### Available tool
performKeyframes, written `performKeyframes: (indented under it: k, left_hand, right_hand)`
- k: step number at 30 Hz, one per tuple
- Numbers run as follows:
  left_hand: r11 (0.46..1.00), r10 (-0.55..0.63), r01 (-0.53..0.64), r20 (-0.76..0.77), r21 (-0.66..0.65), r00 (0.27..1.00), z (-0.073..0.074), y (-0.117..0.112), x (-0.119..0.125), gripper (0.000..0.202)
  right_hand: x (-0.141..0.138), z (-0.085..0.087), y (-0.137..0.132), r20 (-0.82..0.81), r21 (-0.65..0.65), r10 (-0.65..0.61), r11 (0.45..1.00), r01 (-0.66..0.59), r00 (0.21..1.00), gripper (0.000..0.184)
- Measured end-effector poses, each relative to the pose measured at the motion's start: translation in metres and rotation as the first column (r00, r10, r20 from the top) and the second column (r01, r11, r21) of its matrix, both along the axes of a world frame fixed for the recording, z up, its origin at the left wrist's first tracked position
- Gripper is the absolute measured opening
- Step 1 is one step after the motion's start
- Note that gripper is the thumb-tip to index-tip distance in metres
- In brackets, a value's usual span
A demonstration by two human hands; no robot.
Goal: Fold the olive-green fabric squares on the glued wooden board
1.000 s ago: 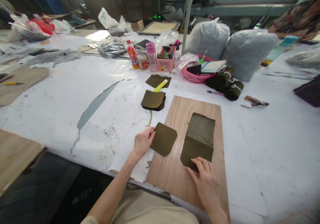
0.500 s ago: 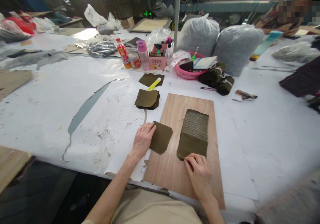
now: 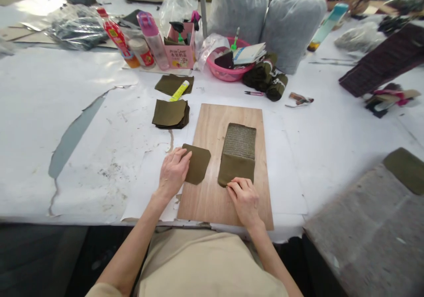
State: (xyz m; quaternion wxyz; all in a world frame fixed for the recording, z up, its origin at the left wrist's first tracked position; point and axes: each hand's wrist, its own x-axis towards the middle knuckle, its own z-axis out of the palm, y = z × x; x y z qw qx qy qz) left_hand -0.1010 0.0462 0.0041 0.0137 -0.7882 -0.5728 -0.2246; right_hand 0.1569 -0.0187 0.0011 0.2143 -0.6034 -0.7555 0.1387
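Observation:
A wooden board (image 3: 212, 208) lies on the white-covered table in front of me. On it rests an olive fabric piece (image 3: 236, 168) whose upper half shows a grey ribbed surface. My right hand (image 3: 244, 199) pinches the bottom edge of that piece, fingers closed. My left hand (image 3: 174, 169) grips the left edge of a separate olive fabric panel (image 3: 199, 163) with cut corners, which overlaps the board's left edge. Beyond it sits a stack of olive panels (image 3: 170, 112). Behind that, a yellow glue tube (image 3: 179, 90) lies on more olive fabric (image 3: 164, 85).
At the back stand a red-labelled bottle (image 3: 114, 34), a pink-capped bottle (image 3: 154, 40), a pink box (image 3: 180, 54), a pink basket (image 3: 228, 72) and large stuffed bags (image 3: 238, 9). Small snips (image 3: 254, 93) lie nearby. A grey-brown padded surface (image 3: 367, 226) juts in at right.
My view has tilted down and shifted right, so everything sits higher and further left. Both hands keep their places on the fabric pieces.

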Motion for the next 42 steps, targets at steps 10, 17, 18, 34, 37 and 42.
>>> performKeyframes:
  k: [10,17,18,34,37,42]
  left_hand:
    - [0.930,-0.331,0.314,-0.069,-0.191,0.941,-0.005,-0.047,0.063,0.016]
    - [0.921,-0.345,0.331,-0.036,-0.203,0.938,-0.005,-0.045,0.073,0.018]
    - [0.922,-0.343,0.330,-0.033,-0.203,0.939,-0.005,-0.045,0.074,0.017]
    - [0.935,-0.305,0.302,0.016,-0.187,0.952,-0.010,-0.047,0.070,0.018]
    - [0.938,-0.304,0.300,0.003,-0.174,0.953,-0.011,-0.047,0.070,0.018]
    - [0.942,-0.301,0.293,-0.027,-0.166,0.953,-0.012,-0.047,0.072,0.018]
  right_hand:
    - [0.003,-0.002,0.006,-0.223,-0.064,-0.089,0.995,0.076,0.971,0.009]
    - [0.004,-0.002,0.003,-0.159,-0.074,-0.035,0.997,0.023,0.987,0.015]
    - [0.004,-0.003,0.003,-0.161,-0.072,-0.030,0.997,0.019,0.986,0.018]
    - [0.009,-0.005,0.004,-0.283,-0.088,-0.046,0.996,0.022,0.958,0.016]
    - [0.008,-0.005,0.004,-0.247,-0.068,-0.054,0.997,0.038,0.967,0.015]
    - [0.006,-0.007,0.005,-0.174,-0.062,-0.053,0.997,0.043,0.983,0.016]
